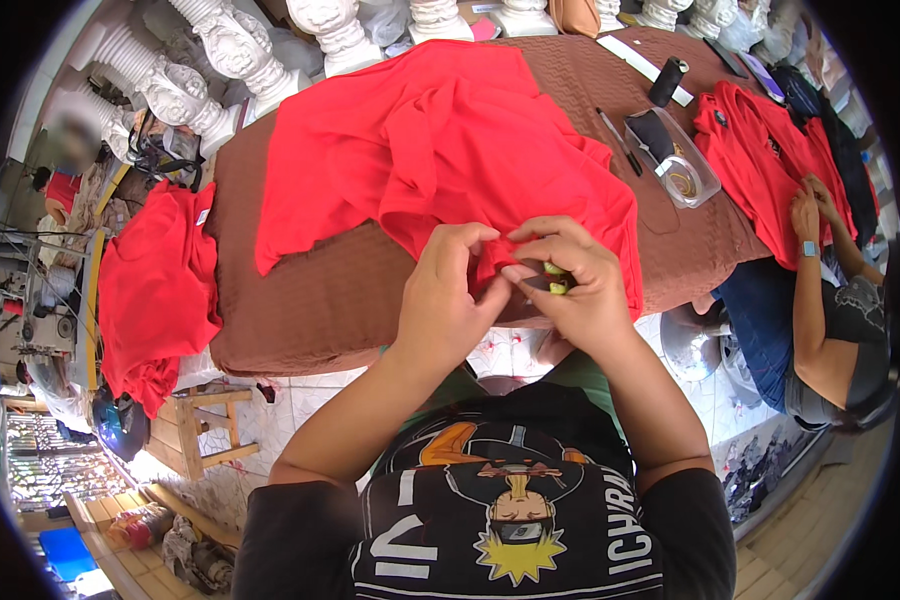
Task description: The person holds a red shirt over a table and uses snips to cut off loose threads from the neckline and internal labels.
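Observation:
A large red garment lies spread in loose folds over the brown-covered table in front of me. My left hand pinches its near edge between thumb and fingers. Close beside it, my right hand is closed with thumb and fingertips on the same bit of red cloth. Tucked in the right palm is a small tool with yellow-green handles, perhaps thread snips; the fingers hide most of it. Whether a needle or thread is between the fingertips is too small to tell.
On the brown table cover at right are a clear plastic box, a pen and a black thread spool. At far right a co-worker's hands handle another red garment. More red cloth hangs at left. White balusters line the back.

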Tool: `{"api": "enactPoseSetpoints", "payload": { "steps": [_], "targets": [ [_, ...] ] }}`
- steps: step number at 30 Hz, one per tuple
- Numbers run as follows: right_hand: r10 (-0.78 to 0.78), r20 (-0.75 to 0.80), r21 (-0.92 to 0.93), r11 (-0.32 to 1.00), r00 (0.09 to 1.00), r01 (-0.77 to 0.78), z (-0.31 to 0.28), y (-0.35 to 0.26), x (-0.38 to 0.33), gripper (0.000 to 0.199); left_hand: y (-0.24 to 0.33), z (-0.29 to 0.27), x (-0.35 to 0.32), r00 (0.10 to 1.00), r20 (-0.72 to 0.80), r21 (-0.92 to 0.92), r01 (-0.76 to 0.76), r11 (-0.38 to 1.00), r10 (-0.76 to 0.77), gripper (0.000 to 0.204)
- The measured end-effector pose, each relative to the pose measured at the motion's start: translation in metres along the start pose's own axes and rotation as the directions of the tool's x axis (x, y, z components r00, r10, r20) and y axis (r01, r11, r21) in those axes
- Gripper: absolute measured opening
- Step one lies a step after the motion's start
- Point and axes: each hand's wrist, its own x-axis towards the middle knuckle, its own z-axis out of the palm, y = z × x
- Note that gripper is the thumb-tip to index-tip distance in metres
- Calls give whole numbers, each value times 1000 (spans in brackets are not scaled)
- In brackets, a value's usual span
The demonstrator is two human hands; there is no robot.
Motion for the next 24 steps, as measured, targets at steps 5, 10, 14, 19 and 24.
{"api": "enactPoseSetpoints", "payload": {
  "steps": [5,10,14,19,24],
  "targets": [
    [129,45,194,972,991,-135,0,14,0,25,-4,-13,5,995,-72,-121,-84,989,76,31],
    [247,78,424,868,966,-256,-32,6,0,9,-8,-37,19,956,170,-420,291,859,-240,22],
    [223,-18,293,933,975,-208,-46,17,7,9,-5,-41,11,839,476,-542,516,663,-264,25],
    [99,-23,-205,973,995,-101,-63,16,14,16,-4,-36,9,770,562,-634,636,440,-303,26],
    [67,55,-775,633,996,0,-131,4,26,24,-2,-34,10,762,549,-648,648,401,-344,25]
  ]
}}
